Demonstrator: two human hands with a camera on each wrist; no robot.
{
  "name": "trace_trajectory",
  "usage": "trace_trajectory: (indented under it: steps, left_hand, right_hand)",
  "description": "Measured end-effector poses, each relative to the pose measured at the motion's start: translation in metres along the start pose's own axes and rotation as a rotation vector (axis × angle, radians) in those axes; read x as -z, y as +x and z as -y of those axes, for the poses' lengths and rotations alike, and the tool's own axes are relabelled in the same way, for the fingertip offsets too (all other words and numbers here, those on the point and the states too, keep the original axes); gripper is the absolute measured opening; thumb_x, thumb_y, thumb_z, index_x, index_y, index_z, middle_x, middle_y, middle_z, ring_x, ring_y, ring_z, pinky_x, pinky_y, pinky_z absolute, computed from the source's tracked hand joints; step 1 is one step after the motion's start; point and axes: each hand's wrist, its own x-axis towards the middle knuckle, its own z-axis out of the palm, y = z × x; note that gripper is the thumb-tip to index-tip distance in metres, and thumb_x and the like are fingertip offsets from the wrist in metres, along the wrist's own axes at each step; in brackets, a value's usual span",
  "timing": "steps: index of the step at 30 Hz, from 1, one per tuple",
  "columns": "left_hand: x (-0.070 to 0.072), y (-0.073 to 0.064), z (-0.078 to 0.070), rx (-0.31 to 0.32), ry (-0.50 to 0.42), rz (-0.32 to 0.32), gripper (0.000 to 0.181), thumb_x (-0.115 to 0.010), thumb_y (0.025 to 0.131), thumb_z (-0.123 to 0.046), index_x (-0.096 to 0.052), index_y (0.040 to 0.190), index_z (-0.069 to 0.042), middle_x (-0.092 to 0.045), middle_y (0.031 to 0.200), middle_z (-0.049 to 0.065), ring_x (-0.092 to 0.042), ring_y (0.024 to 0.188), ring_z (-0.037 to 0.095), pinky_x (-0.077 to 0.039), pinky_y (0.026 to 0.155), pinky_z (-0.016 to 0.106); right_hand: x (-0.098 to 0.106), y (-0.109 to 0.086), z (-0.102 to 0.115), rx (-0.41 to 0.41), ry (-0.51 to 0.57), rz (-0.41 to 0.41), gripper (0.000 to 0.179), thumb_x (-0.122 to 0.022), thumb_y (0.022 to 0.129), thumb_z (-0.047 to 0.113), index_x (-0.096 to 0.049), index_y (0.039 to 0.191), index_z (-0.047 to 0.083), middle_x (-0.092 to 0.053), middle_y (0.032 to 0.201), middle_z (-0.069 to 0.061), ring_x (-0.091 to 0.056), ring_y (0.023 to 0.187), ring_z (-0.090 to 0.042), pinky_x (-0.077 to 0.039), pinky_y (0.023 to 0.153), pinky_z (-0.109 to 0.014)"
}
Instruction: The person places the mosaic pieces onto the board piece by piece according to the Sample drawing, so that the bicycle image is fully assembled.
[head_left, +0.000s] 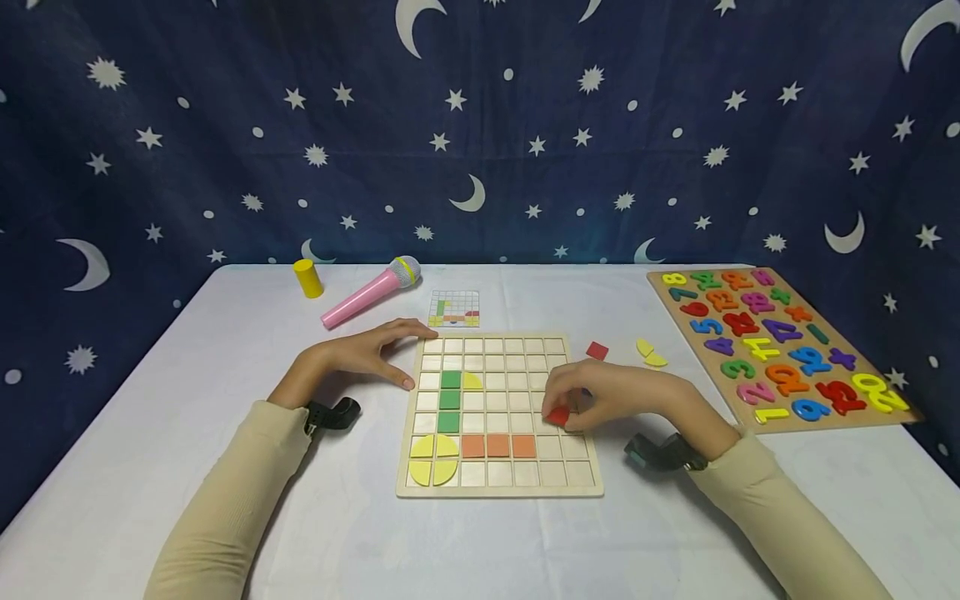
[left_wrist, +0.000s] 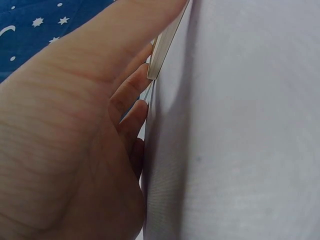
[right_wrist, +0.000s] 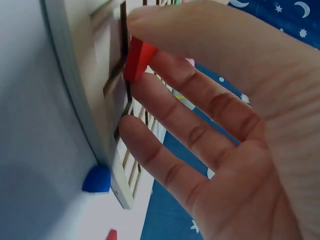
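My right hand (head_left: 615, 392) pinches a red tile (head_left: 558, 416) between thumb and fingers, above the right part of a wooden grid board (head_left: 501, 489). In the right wrist view the red tile (right_wrist: 137, 59) is held tilted, close to the grid. My left hand (head_left: 367, 350) lies at the board's left side, fingers extended, index fingertip at the top left corner and thumb at the left edge. Green squares (head_left: 449, 400) form a column on the board, with a yellow quarter circle (head_left: 472, 381) beside the top one. Orange squares (head_left: 497, 446) form a row right of a yellow circle (head_left: 422, 472) of quarter pieces.
Behind the board lies a pattern card (head_left: 453, 308), with a pink microphone (head_left: 367, 296) and yellow cylinder (head_left: 308, 278) to its left. Right of the board are a red square (head_left: 597, 351), yellow quarter pieces (head_left: 655, 360), a blue piece (right_wrist: 96, 179) and a number puzzle (head_left: 720, 333).
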Motion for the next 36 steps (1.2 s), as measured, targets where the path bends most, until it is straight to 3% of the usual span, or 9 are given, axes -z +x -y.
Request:
trace_trajectory:
  steps: [5,12,19,25,36]
  left_hand:
    - [0.0005,-0.0007,0.0004,0.007,0.004,-0.001,0.083,-0.084,0.078,-0.03,-0.04,0.148,-0.02,-0.023,0.158,0.01,-0.013,0.146,0.032,-0.011,0.117,0.057]
    - [0.002,-0.0009,0.0016,0.014,0.014,-0.008,0.083,-0.083,0.078,-0.029,-0.04,0.148,-0.02,-0.022,0.158,0.011,-0.013,0.146,0.033,-0.011,0.117,0.058]
    - [0.0022,-0.002,-0.001,0.01,0.007,-0.006,0.082,-0.083,0.079,-0.029,-0.041,0.148,-0.019,-0.022,0.158,0.012,-0.013,0.146,0.033,-0.011,0.116,0.06]
    - [0.0013,-0.0023,-0.0012,0.016,0.006,-0.001,0.082,-0.083,0.079,-0.029,-0.04,0.148,-0.02,-0.022,0.158,0.011,-0.013,0.146,0.033,-0.011,0.117,0.059]
    - [0.0001,-0.0014,-0.0005,0.002,0.017,-0.008,0.082,-0.083,0.078,-0.028,-0.041,0.148,-0.018,-0.024,0.157,0.012,-0.012,0.146,0.033,-0.01,0.117,0.058]
  right_hand:
    - [-0.0024,0.0031,0.0022,0.031,-0.013,0.016,0.02,-0.071,0.085,0.005,-0.071,0.102,0.014,-0.064,0.097,0.005,-0.055,0.085,-0.015,-0.05,0.074,-0.026]
    - [-0.0017,0.0041,0.0014,-0.003,-0.03,-0.011,0.014,-0.074,0.086,0.013,-0.072,0.1,0.015,-0.061,0.089,0.007,-0.055,0.078,-0.013,-0.048,0.068,-0.025]
    - [-0.0037,0.0077,0.0012,0.014,-0.019,-0.015,0.014,-0.072,0.088,0.012,-0.071,0.101,0.014,-0.062,0.092,0.007,-0.055,0.08,-0.012,-0.049,0.072,-0.024]
    - [-0.0054,0.0084,0.0049,-0.018,-0.004,0.0,0.015,-0.072,0.087,0.01,-0.071,0.102,0.014,-0.063,0.094,0.007,-0.055,0.082,-0.014,-0.049,0.074,-0.024]
    - [-0.0069,0.0059,0.0015,-0.019,-0.002,-0.009,0.014,-0.071,0.088,0.011,-0.072,0.102,0.015,-0.06,0.09,0.008,-0.054,0.079,-0.011,-0.049,0.071,-0.024]
